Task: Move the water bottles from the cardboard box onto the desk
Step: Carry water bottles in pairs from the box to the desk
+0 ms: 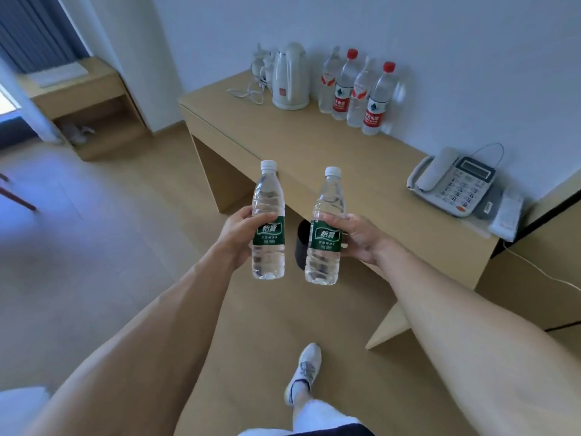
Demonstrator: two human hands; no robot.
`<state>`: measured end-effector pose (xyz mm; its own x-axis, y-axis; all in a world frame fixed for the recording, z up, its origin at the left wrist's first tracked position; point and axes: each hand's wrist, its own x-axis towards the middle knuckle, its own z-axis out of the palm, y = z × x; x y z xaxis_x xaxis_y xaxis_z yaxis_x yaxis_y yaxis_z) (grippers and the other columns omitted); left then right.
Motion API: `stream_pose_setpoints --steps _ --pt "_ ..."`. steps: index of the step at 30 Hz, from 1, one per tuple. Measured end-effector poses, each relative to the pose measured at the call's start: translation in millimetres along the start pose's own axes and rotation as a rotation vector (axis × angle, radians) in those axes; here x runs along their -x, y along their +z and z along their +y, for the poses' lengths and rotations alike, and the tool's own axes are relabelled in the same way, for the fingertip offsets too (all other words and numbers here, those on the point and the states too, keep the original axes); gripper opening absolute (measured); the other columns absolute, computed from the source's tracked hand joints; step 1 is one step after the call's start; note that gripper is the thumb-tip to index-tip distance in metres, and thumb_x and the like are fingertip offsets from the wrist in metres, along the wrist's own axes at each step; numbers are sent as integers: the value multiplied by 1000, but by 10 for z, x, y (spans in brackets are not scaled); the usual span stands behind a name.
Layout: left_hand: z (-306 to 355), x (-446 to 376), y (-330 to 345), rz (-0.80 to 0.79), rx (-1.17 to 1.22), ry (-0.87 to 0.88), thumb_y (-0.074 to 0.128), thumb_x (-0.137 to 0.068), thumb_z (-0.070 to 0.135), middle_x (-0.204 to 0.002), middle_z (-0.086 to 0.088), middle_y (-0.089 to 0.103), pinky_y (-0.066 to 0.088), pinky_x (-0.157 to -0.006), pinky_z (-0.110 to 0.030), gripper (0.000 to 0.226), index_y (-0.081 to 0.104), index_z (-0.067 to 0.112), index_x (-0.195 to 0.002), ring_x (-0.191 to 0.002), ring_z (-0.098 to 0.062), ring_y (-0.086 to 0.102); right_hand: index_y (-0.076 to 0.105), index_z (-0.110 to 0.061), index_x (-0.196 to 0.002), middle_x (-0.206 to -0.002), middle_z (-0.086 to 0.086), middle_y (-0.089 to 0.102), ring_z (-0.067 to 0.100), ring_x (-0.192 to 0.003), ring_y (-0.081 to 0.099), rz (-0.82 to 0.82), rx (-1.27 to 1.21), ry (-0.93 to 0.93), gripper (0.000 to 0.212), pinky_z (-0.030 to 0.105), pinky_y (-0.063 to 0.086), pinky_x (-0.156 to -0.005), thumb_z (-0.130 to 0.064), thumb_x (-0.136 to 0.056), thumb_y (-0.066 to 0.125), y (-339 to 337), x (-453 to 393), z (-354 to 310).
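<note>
Left hand (240, 235) and right hand (361, 239) each gripping an upright bottle, left bottle (268, 221), right bottle (325, 228), caps pointing up, near the table (314, 146)

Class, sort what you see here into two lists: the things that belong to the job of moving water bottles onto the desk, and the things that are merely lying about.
Belongs to the job:
left hand
right hand
left green-label bottle
right green-label bottle
desk

Just lying about:
kettle
red-label bottles
telephone
black bin
</note>
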<state>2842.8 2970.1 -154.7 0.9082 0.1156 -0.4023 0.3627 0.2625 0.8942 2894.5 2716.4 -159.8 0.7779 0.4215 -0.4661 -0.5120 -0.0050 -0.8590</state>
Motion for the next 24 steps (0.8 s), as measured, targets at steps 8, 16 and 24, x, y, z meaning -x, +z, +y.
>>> stream_pose_setpoints --steps 8,16,24 --pt "555 -1074 375 -59 -45 2 82 -79 16 -106 -19 72 61 -82 -50 42 67 5 -117 -89 -29 73 64 -8 -123 -111 12 70 31 -109 64 54 -8 -53 57 55 53 -96 -38 -76 77 -521 -762 -683" --pt "926 -1940 903 -110 -75 -27 79 -81 14 -96 -13 72 61 -68 -45 41 64 7 -118 -79 -25 73 67 -10 -119 -108 12 71 33 -109 65 173 -33 -113 54 59 50 -98 -38 -75 82 -1179 -1125 -1182" --pt "945 -2644 1652 -300 -150 -99 75 -84 10 -99 -13 70 58 -58 -37 45 59 6 -125 -73 -18 74 58 -9 -130 -124 16 67 36 -120 61 349 -114 -110 63 63 48 -99 -31 -75 79 -1641 -1266 -1315"
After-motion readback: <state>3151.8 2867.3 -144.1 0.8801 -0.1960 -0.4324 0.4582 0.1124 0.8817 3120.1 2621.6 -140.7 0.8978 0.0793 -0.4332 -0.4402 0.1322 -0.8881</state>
